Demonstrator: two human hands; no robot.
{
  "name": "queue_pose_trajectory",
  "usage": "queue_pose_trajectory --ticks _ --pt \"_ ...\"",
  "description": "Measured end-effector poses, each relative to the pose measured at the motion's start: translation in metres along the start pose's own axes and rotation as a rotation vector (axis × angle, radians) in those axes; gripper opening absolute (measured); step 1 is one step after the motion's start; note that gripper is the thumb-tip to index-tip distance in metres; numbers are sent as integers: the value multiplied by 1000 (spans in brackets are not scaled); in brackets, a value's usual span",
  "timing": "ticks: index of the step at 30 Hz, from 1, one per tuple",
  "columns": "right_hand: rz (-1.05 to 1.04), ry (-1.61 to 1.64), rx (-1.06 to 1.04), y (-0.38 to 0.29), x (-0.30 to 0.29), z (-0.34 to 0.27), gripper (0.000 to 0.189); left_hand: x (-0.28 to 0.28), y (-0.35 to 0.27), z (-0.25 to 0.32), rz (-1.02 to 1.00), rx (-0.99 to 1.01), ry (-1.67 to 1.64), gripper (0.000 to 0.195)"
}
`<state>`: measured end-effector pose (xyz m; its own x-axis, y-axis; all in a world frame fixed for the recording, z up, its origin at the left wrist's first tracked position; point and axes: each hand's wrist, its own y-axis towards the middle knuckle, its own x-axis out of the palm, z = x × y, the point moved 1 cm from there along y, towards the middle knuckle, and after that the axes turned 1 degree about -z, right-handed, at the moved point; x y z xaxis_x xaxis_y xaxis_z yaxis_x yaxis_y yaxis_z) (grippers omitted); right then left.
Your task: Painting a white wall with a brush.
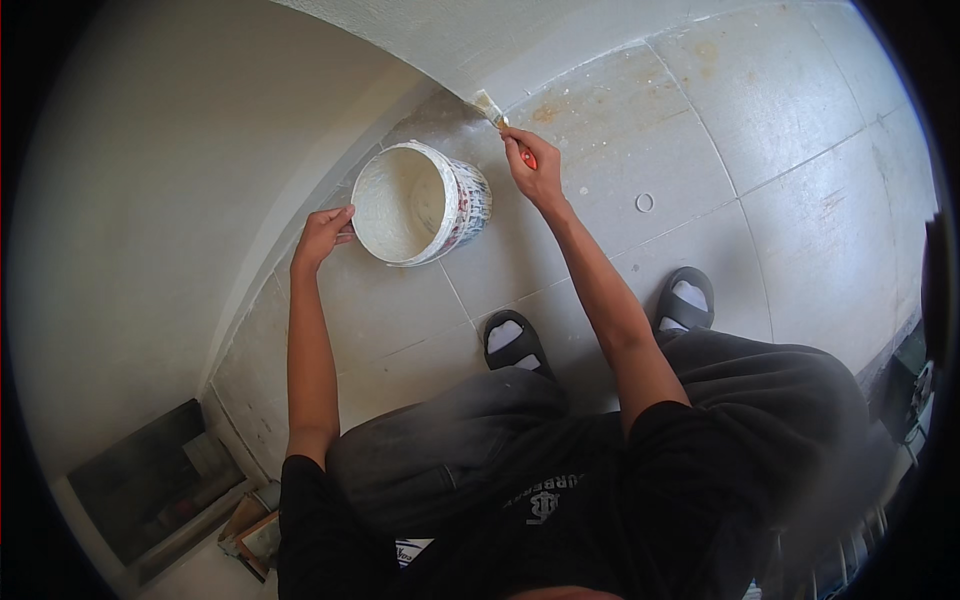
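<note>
My left hand (324, 236) grips the left side of a white plastic bucket (450, 202) at its rim or handle; the hold is partly hidden. The bucket tilts with its mouth towards me, and pale paint coats its inside. In my right hand (534, 165) is a paintbrush (491, 111) with a red and wooden handle. Its paint-covered bristles are at the foot of the white wall (525, 64), close to the floor. Whether they touch the wall I cannot tell.
Grey floor tiles (675, 165) bear paint specks and brownish stains. A small white ring (644, 202) lies right of my right forearm. Another pale wall (187, 187) runs along the left, with a dark opening (150, 480) low down. Several items stand at the lower right edge.
</note>
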<state>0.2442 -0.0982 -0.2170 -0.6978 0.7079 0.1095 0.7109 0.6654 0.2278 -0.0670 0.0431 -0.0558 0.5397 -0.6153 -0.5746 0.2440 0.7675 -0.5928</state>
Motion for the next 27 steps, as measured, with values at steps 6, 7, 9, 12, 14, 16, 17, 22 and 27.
queue_pose_trajectory --ticks 6,7,9,12,14,16,17,22,27 --pt "-23 -49 40 -3 -6 8 17 -1 2 -1 -4 -1 -1 40" --pt "-25 -55 54 -4 -7 8 17 -1 2 -2 -4 -1 -1 40" --pt "-27 -60 59 -6 -9 8 16 -2 3 -2 -16 -2 -11 40" --pt "-22 -65 67 -11 -12 2 15 -2 4 -4 -10 -2 -3 40" --pt "-17 -65 69 -13 -11 -1 15 -3 4 -6 -2 -11 -6 39" --pt "27 -69 88 -16 -12 1 15 -1 5 -4 -2 -18 -6 39" --pt "28 -69 89 -17 -12 3 15 -1 4 -4 -3 -12 -8 39" --pt "27 -87 167 -15 -10 6 16 -1 3 -3 0 -9 -16 40" --pt "30 -93 174 -12 -9 6 17 -2 3 -4 -2 -11 -11 41"
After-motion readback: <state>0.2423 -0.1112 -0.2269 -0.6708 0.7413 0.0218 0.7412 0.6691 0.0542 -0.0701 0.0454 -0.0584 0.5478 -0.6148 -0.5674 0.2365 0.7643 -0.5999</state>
